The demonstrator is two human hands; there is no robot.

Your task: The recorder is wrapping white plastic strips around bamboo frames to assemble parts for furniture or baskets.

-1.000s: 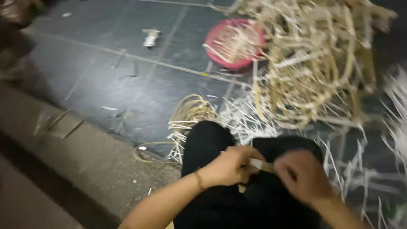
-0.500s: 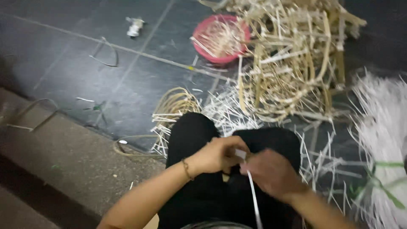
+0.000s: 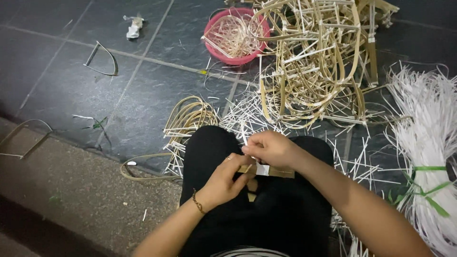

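Note:
Over my lap in black trousers, my left hand [image 3: 228, 180] pinches a flat bamboo strip [image 3: 278, 172] that lies crosswise. A bracelet sits on that wrist. My right hand [image 3: 271, 148] is just above, fingers closed on a thin white strip [image 3: 263, 169] that is wrapped around the bamboo strip. A second short bamboo piece [image 3: 251, 195] hangs below the joint.
A tall heap of tied bamboo frames [image 3: 314, 62] stands ahead on the dark tiled floor. A pink basin [image 3: 234, 35] with slivers sits behind it. A bundle of white strips [image 3: 428, 143] lies right, curved bamboo loops [image 3: 188, 116] left, a concrete step [image 3: 62, 190] beside my leg.
The view has tilted down and steadied. My right hand has lifted from beside the joint to above it, and the long white strip that hung down is now wound short around the bamboo.

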